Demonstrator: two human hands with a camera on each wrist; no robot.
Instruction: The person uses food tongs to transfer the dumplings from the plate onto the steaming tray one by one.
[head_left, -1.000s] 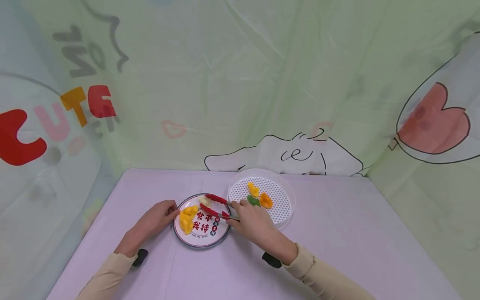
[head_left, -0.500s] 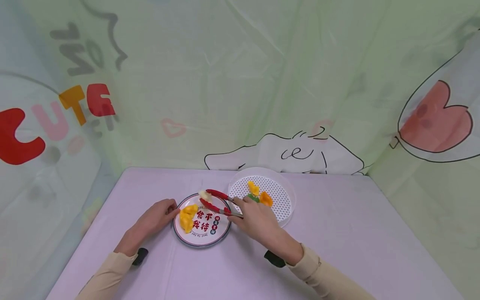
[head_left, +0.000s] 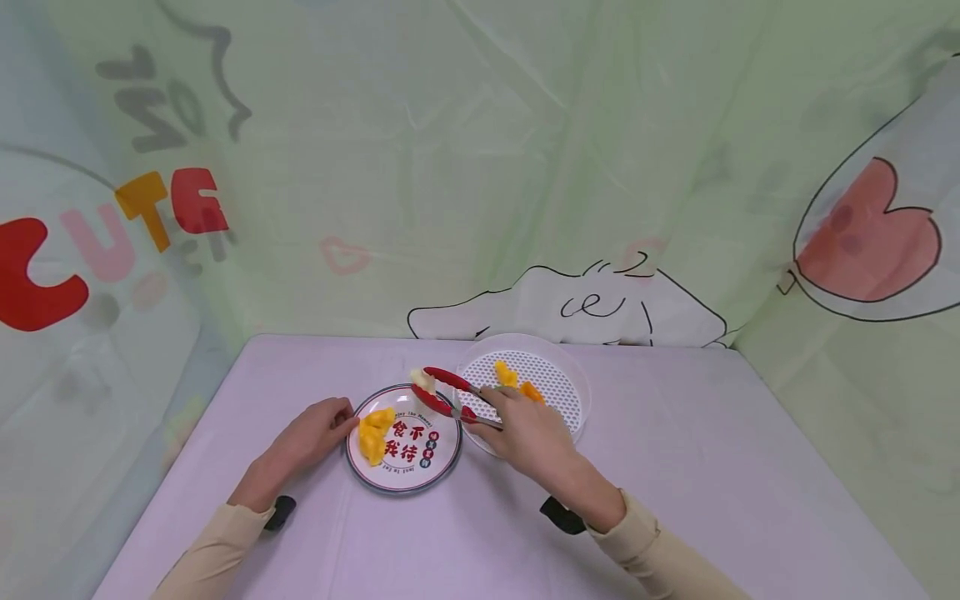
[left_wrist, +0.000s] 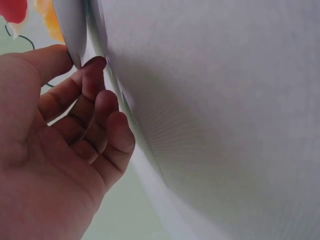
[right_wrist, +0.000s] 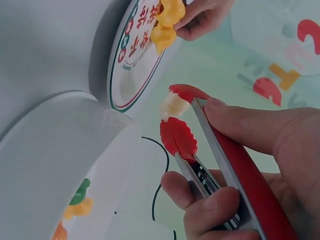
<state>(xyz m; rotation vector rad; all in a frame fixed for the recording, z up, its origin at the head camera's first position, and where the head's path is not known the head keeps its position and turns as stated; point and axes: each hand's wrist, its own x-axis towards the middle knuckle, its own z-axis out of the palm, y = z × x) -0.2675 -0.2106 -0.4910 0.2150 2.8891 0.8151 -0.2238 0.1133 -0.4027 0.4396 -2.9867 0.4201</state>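
Note:
My right hand [head_left: 536,437] grips red-tipped metal tongs [head_left: 435,403], which hold a cream dumpling-shaped piece [head_left: 422,381] between their tips. In the right wrist view this piece [right_wrist: 173,106] is raised off the plate. Below it in the head view, at the plate's far edge, is the round white plate [head_left: 442,433] with red lettering. Two yellow dumpling-shaped pieces [head_left: 372,442] lie on the plate's left side. My left hand [head_left: 315,429] pinches the plate's left rim; in the left wrist view its thumb and forefinger meet at the edge [left_wrist: 75,35].
A round white perforated tray [head_left: 566,400] with a raised wall stands right of the plate. It holds yellow [head_left: 506,373], orange [head_left: 531,392] and green [right_wrist: 81,192] pieces, partly hidden by my right hand in the head view. Printed cloth curtain [head_left: 480,208] surrounds the table [head_left: 675,467].
The tongs have lifted the cream piece from the plate and carried it away from me and to the right, past the plate's far rim. My left hand has stayed at the plate's rim.

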